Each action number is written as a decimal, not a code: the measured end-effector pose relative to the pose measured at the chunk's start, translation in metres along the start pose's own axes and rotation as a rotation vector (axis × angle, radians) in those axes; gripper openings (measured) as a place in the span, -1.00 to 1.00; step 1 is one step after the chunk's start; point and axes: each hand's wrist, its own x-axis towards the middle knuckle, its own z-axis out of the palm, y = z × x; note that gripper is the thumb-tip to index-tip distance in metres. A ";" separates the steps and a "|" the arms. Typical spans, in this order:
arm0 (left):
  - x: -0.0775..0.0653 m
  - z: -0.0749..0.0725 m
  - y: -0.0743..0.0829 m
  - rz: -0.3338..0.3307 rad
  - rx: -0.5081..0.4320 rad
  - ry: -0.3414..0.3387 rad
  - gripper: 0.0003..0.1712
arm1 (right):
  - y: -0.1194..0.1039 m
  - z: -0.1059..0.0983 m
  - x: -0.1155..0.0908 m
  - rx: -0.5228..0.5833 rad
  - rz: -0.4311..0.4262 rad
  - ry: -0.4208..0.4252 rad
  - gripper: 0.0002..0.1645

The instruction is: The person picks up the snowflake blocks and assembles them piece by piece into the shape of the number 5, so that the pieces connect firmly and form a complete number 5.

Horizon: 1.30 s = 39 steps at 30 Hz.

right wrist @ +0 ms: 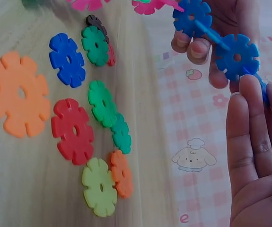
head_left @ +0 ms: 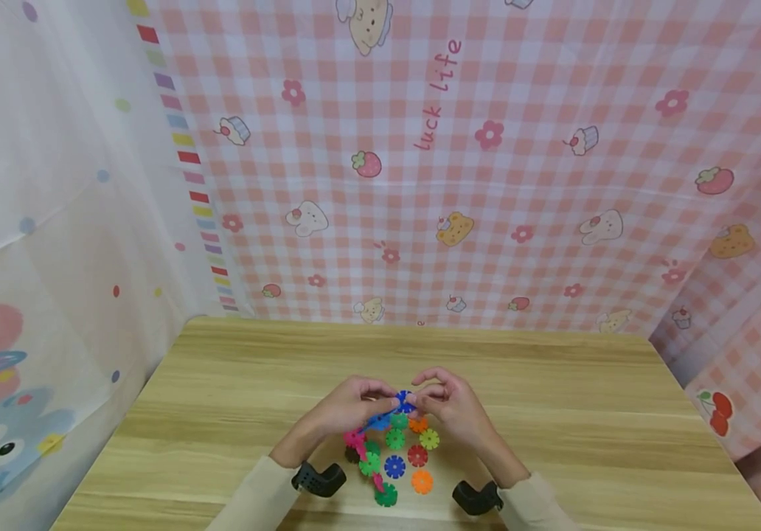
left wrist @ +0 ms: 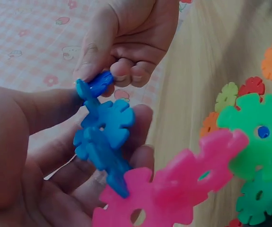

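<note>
My left hand [head_left: 354,405] holds a chain of slotted plastic flower discs by its blue discs [left wrist: 112,120], above the table. From these the chain runs on through pink discs [left wrist: 143,198] to a bright green disc [left wrist: 249,142]. My right hand [head_left: 453,404] pinches a dark blue disc [head_left: 405,400] between thumb and fingers. That disc stands at the end of the blue part, edge against the last blue disc [right wrist: 237,57], and both hands' fingertips meet there. Fingers partly hide the joint, so I cannot tell whether the slots are pushed together.
Loose flower discs lie on the wooden table [head_left: 254,413] under and before the hands: a red one [right wrist: 73,131], a blue one [right wrist: 67,60], a yellow-green one [right wrist: 99,187], an orange one [right wrist: 18,93] and several greens. A pink checked cloth [head_left: 526,177] hangs behind the table.
</note>
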 end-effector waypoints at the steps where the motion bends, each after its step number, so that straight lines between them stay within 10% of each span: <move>1: 0.000 0.000 0.000 0.000 -0.012 0.003 -0.70 | 0.001 0.001 0.000 0.009 0.001 0.003 -0.68; 14: -0.003 -0.001 -0.006 0.019 -0.047 0.076 -0.78 | 0.021 -0.009 0.003 -0.204 0.091 0.138 -0.91; 29: -0.011 -0.012 -0.021 0.023 -0.039 0.208 -0.76 | 0.049 -0.027 0.013 -0.418 0.121 -0.120 -0.83; 39: -0.008 -0.014 -0.029 -0.008 -0.085 0.239 -0.78 | 0.049 -0.023 0.015 -0.491 0.096 -0.139 -0.76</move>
